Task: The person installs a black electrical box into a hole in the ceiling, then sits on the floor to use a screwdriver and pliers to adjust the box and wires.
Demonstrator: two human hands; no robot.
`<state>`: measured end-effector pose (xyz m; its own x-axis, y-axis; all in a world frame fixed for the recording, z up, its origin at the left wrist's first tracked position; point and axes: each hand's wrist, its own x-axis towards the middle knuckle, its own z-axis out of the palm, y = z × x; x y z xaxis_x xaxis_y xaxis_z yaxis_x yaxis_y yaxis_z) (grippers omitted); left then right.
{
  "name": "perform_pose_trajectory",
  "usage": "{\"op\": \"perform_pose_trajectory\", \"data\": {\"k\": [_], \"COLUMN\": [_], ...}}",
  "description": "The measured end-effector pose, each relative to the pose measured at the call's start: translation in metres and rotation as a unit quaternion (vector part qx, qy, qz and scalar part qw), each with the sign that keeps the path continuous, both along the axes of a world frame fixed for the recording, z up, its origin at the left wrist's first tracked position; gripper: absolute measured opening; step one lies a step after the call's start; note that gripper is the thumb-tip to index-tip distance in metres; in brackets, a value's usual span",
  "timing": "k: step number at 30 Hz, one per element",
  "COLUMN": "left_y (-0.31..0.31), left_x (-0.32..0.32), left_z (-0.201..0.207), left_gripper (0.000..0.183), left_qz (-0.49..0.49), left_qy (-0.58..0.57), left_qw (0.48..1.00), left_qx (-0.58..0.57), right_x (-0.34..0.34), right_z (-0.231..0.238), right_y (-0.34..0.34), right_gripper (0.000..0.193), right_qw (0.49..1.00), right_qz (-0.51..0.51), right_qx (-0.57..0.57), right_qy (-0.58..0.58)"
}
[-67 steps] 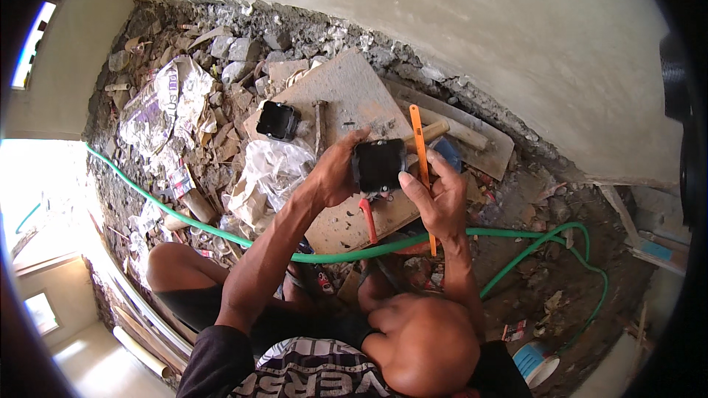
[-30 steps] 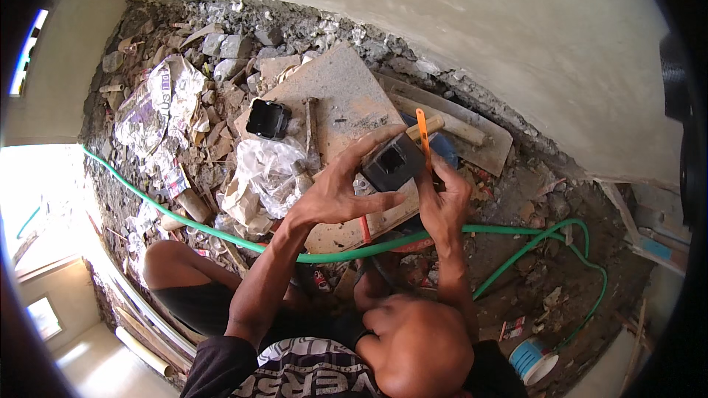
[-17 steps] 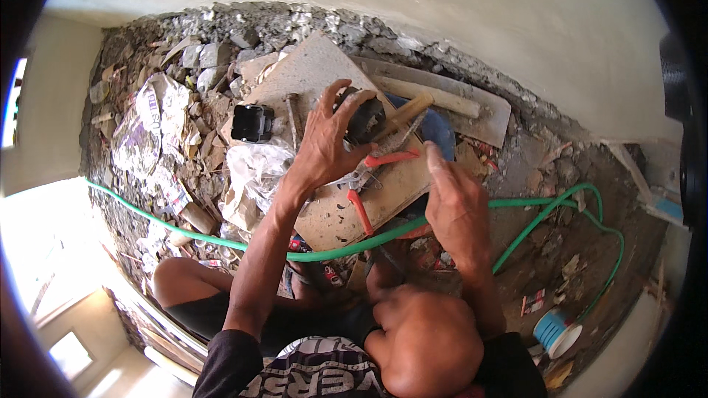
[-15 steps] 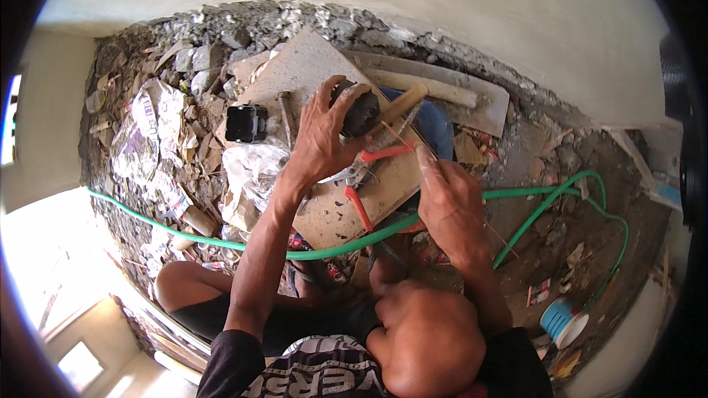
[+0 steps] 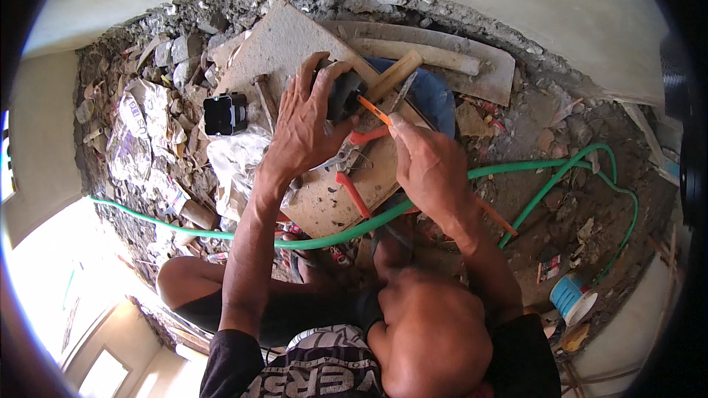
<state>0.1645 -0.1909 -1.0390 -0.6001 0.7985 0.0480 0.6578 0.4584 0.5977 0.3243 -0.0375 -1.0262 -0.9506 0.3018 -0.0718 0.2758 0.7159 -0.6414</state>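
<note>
Dark box [image 5: 345, 94] under left hand [image 5: 306, 121], beside right hand [image 5: 428, 166]

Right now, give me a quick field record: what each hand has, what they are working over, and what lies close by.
left hand: left hand grips a dark box, pressing it down on the board
right hand: right hand holds an orange screwdriver, tip toward the dark box
work surface: flat board lying on rubble
near hands: red-handled pliers on the board; hammer handle beside the box
further left: second black box
across the floor: green hose
lower right: blue spool
</note>
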Motion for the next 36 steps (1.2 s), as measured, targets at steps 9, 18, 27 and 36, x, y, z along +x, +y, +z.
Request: {"op": "perform_pose_trajectory", "data": {"k": [9,18,27,36], "left_y": [-0.002,-0.003,-0.002,0.004], "left_x": [-0.008,-0.007,-0.008,-0.008], "left_z": [-0.003,-0.008,-0.009,0.000], "left_gripper": [0.082,0.085,0.086,0.086], "left_qz": [-0.023,-0.033,-0.032,-0.031], "left_qy": [-0.008,0.064,0.045,0.022], "left_qw": [0.999,0.995,0.996,0.995], "left_qx": [-0.022,-0.070,-0.072,-0.090], "right_x": [-0.015,-0.025,-0.041,-0.040], "right_z": [0.012,0.014,0.001,0.000], "right_y": [0.004,0.007,0.006,0.008], "right_gripper": [0.020,0.020,0.020,0.019], "right_qw": [0.998,0.991,0.991,0.992], "right_qz": [0.009,-0.004,0.027,0.029], "right_qx": [-0.049,-0.117,-0.124,-0.120], "right_qy": [-0.035,-0.068,-0.036,-0.028]}}
